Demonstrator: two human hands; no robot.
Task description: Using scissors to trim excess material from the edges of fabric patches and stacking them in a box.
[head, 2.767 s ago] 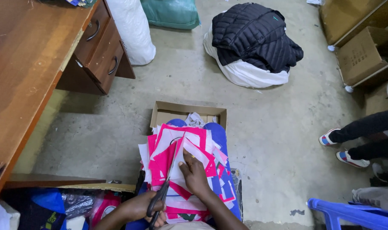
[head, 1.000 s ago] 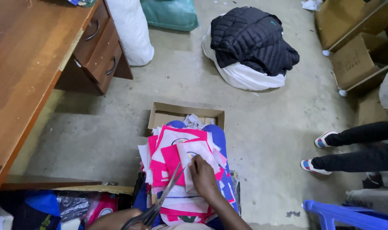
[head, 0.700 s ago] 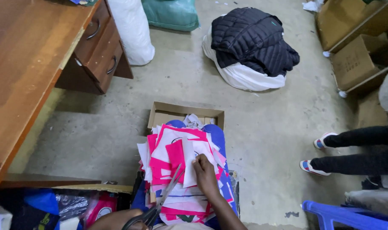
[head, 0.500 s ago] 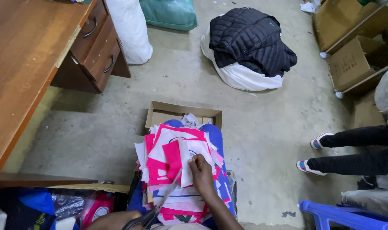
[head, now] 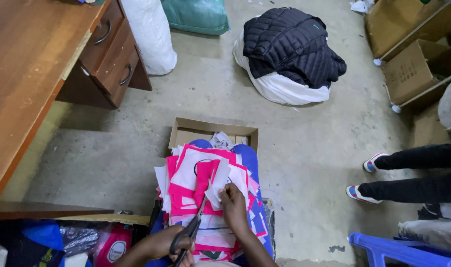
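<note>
Pink-and-white fabric pieces (head: pixel 196 183), light and floppy, lie stacked on the lap; right hand (head: pixel 231 198) pinches one white strip's edge, left hand (head: pixel 173 242) closed around scissors (head: pixel 192 230), blades cutting beside it

A stack of fabric pieces (head: pixel 205 198) lies on the person's lap, with an open cardboard box (head: pixel 191 132) on the floor just beyond it. The bench (head: pixel 27 74) stands to the left, a jacket on a sack (head: pixel 292 49) farther ahead, another person's legs (head: pixel 413 173) to the right.

Counted: 1 pr scissors (head: pixel 190 230), 1 stack of pink-white pieces (head: pixel 205 188), 3 cardboard boxes approx., 2 desk drawers, 1 black jacket (head: pixel 292 44).
</note>
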